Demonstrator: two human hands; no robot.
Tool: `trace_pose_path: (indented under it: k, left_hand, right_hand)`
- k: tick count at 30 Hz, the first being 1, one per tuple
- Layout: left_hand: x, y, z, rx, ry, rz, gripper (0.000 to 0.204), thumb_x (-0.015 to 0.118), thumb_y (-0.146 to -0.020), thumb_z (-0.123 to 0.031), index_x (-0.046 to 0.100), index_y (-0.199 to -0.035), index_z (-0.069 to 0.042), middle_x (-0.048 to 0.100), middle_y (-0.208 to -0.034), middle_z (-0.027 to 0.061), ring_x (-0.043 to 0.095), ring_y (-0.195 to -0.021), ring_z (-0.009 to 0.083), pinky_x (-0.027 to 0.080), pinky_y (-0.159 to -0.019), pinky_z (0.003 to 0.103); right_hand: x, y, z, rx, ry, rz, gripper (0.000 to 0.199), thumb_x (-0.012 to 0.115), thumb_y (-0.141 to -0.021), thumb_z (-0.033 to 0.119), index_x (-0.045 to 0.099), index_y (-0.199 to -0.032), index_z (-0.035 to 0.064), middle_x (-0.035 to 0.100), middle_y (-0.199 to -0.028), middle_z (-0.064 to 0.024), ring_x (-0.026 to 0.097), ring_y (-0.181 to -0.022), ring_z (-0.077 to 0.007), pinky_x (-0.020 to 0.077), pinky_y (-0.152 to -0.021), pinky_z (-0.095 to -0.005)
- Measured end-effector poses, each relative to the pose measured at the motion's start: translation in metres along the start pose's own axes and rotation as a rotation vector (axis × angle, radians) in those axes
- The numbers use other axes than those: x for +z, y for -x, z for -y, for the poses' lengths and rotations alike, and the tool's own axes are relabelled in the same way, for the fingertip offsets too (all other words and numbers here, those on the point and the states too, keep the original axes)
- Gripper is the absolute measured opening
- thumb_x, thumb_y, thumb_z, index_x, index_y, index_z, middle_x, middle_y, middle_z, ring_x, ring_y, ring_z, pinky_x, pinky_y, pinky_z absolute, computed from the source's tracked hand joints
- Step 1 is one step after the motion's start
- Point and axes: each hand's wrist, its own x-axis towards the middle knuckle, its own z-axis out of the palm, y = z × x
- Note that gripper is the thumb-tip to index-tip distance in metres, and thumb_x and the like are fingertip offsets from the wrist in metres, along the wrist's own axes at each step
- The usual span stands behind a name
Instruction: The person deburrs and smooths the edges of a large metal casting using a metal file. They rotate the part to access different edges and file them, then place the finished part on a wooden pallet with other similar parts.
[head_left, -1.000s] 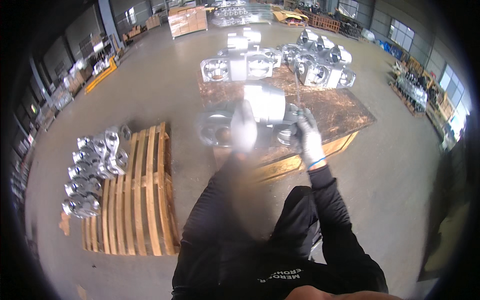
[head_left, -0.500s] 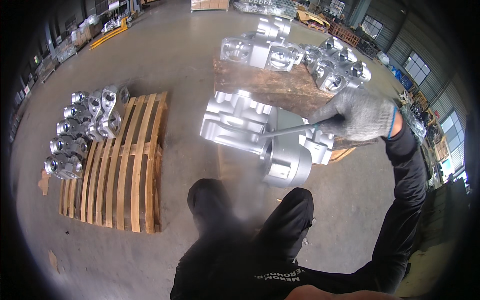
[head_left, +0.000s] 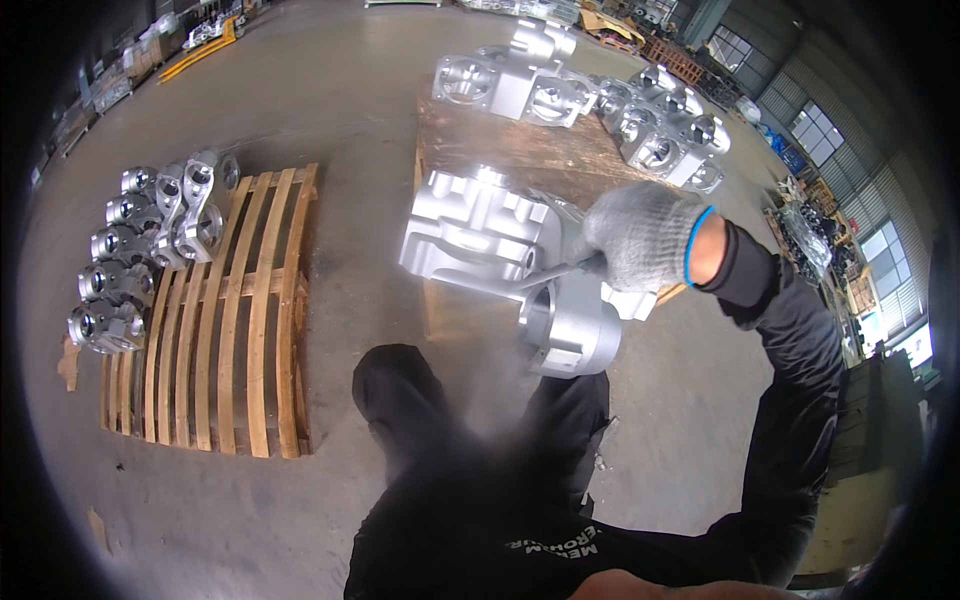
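Note:
My right hand [head_left: 645, 238], in a grey knit glove with a blue cuff edge, is closed around the near end of a slim grey metal rod-like tool [head_left: 553, 273]. The tool's far end reaches into the silver metal casting [head_left: 478, 232] in front of me, between its blocky ribbed left part and the round hollow barrel [head_left: 572, 325]. Whether the tip touches the metal cannot be made out. The casting rests on the near edge of a brown wooden table [head_left: 480, 135]. My left hand is out of view.
More silver castings [head_left: 515, 85] stand at the table's far side, with others [head_left: 665, 135] to their right. On the left, a wooden pallet [head_left: 232, 320] bears a row of castings [head_left: 125, 255]. A yellow pallet jack [head_left: 200, 52] stands far left. My knees are close below the table.
My right hand has moved left and nearer the casting, its wrist turned, and the tool has slid further left with it. The view has shifted slightly.

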Motion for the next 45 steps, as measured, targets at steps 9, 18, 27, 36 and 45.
trace_pose_path:
  k: [9, 18, 27, 36, 45]
  left_hand:
    - [0.002, 0.006, -0.012, -0.044, 0.060, -0.006, 0.043, 0.061, -0.083, 0.000, 0.061, -0.127, 0.003, 0.065, -0.122, 0.0259, 0.062, -0.114, 0.0490, 0.052, -0.099, 0.052]
    - [-0.005, -0.006, -0.041, -0.183, 0.156, 0.051, 0.044, 0.060, -0.086, 0.000, 0.058, -0.130, 0.004, 0.064, -0.122, 0.0280, 0.061, -0.115, 0.0514, 0.051, -0.100, 0.053]
    - [-0.017, -0.032, -0.057, -0.282, 0.220, 0.077, 0.045, 0.060, -0.089, 0.000, 0.056, -0.133, 0.006, 0.063, -0.122, 0.0298, 0.061, -0.115, 0.0533, 0.051, -0.100, 0.055]
    - [-0.015, -0.047, -0.057, -0.168, 0.132, 0.055, 0.045, 0.064, -0.089, -0.002, 0.057, -0.133, 0.003, 0.064, -0.124, 0.0286, 0.062, -0.115, 0.0506, 0.052, -0.098, 0.053]
    - [-0.011, -0.072, -0.063, -0.359, 0.637, -0.060, 0.039, 0.059, -0.094, -0.004, 0.059, -0.132, 0.003, 0.063, -0.125, 0.0294, 0.060, -0.116, 0.0506, 0.050, -0.099, 0.052]
  right_hand:
    - [0.019, 0.014, -0.016, 0.060, 0.162, -0.037, 0.022, 0.070, -0.089, 0.019, 0.082, -0.108, 0.0163, 0.076, -0.087, -0.0093, 0.072, -0.082, -0.0287, 0.0568, -0.078, -0.0420]
    - [0.020, -0.001, 0.003, -0.049, -0.106, -0.069, 0.019, 0.072, -0.089, 0.016, 0.081, -0.105, 0.0104, 0.075, -0.085, -0.0152, 0.071, -0.077, -0.0307, 0.0546, -0.074, -0.0415]
    - [0.042, 0.015, -0.043, -0.014, -0.186, -0.030, 0.028, 0.070, -0.094, 0.018, 0.077, -0.120, 0.0106, 0.076, -0.100, -0.0134, 0.072, -0.084, -0.0271, 0.0559, -0.077, -0.0394]
    - [0.010, 0.029, 0.022, 0.070, 0.111, 0.007, 0.033, 0.077, -0.088, 0.018, 0.079, -0.122, 0.0188, 0.077, -0.088, -0.0122, 0.072, -0.075, -0.0245, 0.0561, -0.073, -0.0371]
    - [0.047, 0.038, -0.045, -0.115, -0.201, -0.097, 0.034, 0.074, -0.094, 0.015, 0.077, -0.128, 0.0215, 0.079, -0.101, -0.0081, 0.074, -0.086, -0.0204, 0.0573, -0.080, -0.0356]
